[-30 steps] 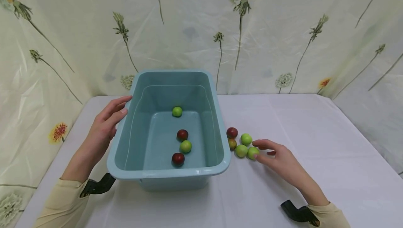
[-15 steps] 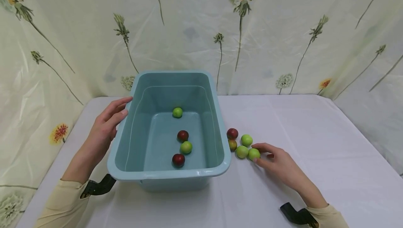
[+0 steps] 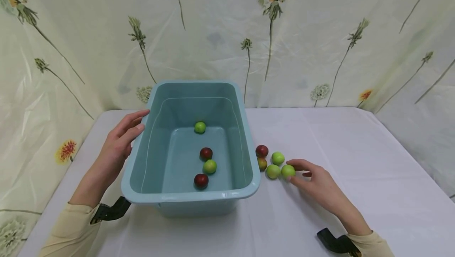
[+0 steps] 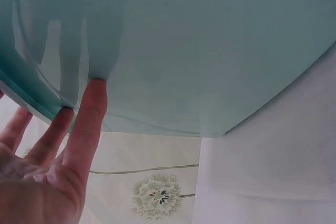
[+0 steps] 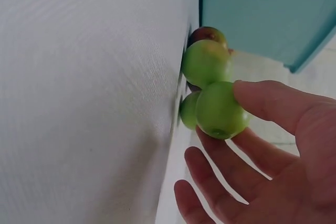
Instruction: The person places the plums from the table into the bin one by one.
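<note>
My right hand pinches a green plum between thumb and fingers, at the near right end of a small cluster on the cloth. In the right wrist view the thumb lies on one side of this plum and a fingertip on the other; the remaining fingers are spread. Beside it lie green plums, a dark red plum and a reddish-yellow one. My left hand touches the left side of a blue plastic tub, its fairly straight fingertips against the outer wall below the rim.
Inside the tub lie two dark red plums and two green plums, spread over its floor. A white cloth covers the table. Behind it hangs a dandelion-printed curtain. The tub's right rim overhangs close beside the loose plums.
The right hand's thumb and fingers have closed onto the nearest green plum, which has shifted slightly right, away from its neighbour. The left hand and tub stay where they were.
</note>
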The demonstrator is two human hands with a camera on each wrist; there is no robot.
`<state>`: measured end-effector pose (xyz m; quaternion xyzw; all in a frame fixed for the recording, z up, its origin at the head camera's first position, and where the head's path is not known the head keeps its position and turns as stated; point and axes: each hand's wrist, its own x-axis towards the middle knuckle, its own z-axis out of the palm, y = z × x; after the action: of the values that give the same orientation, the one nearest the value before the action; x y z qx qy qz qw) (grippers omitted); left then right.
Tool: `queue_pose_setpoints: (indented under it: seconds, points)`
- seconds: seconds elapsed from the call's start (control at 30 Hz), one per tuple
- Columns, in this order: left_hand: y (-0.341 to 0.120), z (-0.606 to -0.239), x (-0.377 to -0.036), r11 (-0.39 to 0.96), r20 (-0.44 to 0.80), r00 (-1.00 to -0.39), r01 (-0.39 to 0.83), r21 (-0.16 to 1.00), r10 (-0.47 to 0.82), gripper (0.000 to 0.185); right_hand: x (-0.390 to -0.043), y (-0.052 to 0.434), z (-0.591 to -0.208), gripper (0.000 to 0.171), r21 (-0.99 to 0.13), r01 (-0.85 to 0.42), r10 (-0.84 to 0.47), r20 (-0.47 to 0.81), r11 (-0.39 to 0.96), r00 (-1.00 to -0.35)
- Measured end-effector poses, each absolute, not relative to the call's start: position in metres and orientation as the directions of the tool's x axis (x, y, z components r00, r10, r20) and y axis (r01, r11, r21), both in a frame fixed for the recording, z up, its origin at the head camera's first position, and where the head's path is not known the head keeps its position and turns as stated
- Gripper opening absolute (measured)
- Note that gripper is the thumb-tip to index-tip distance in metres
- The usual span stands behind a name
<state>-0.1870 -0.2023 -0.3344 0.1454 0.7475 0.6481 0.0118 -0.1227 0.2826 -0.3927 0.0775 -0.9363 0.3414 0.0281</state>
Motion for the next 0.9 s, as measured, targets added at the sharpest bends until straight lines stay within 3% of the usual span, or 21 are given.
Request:
queue_pose_setpoints:
  seconds: [0.6,0.9]
  points:
    - [-0.202,-0.337,-0.188,0.106,0.175,-0.957,0.204,0.973,0.233,0.045,-0.124,0.274,-0.384,0.039,-0.626,-0.232,-0.089,0.252,0.745,-0.964]
    - [-0.203,-0.336,-0.188,0.094,0.174,-0.957,0.2,0.975,0.234,0.045,-0.131,0.269,-0.38,0.04,-0.643,-0.25,-0.113,0.248,0.723,-0.962]
